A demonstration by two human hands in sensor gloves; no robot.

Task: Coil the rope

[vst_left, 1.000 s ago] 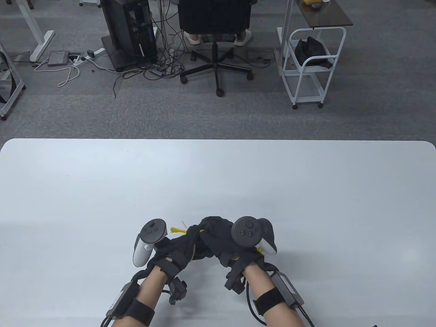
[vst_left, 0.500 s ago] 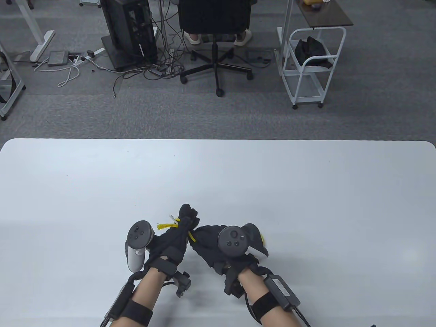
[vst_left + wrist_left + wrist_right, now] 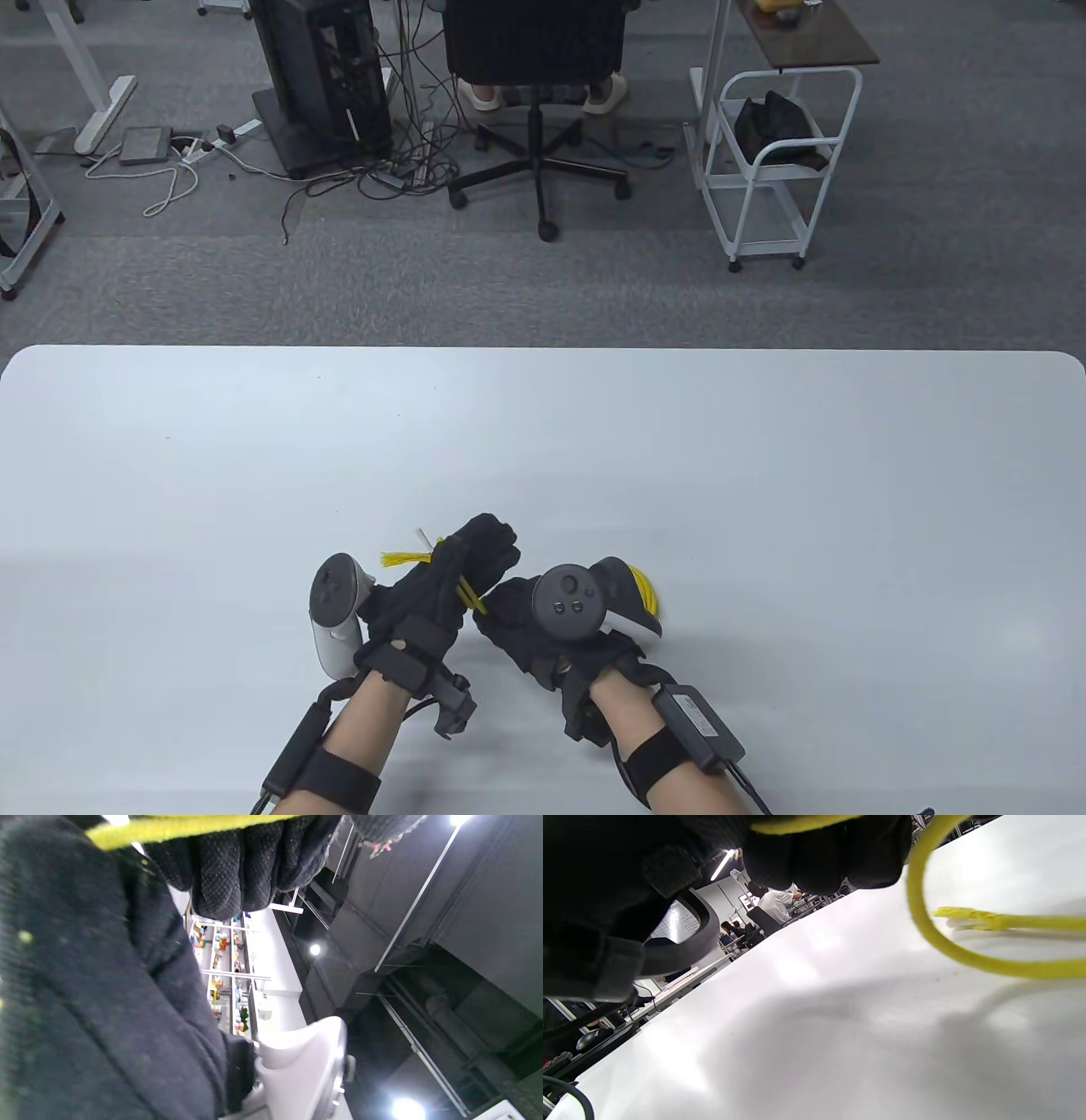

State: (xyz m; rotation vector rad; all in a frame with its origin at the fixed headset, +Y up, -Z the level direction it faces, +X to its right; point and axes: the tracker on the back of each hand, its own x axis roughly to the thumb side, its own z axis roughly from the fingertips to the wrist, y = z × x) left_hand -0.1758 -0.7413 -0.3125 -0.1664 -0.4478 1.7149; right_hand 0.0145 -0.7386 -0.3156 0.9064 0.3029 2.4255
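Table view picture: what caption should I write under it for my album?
Two gloved hands, left hand and right hand, hold a yellow rope between them above a white table.

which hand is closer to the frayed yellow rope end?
Left. The left hand has the frayed end sticking out just past its grip, up and to its left. The right hand sits farther right, holding rope loops on its far side.

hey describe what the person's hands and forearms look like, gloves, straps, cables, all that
Both hands, left hand and right hand, wear black knit gloves covering the fingers. A tracker sits on the back of each: the left tracker white-handled with a grey button face, the right tracker dark grey over white. The forearms are bare, without sleeves, each with a black strap, a small grey box and black cables.
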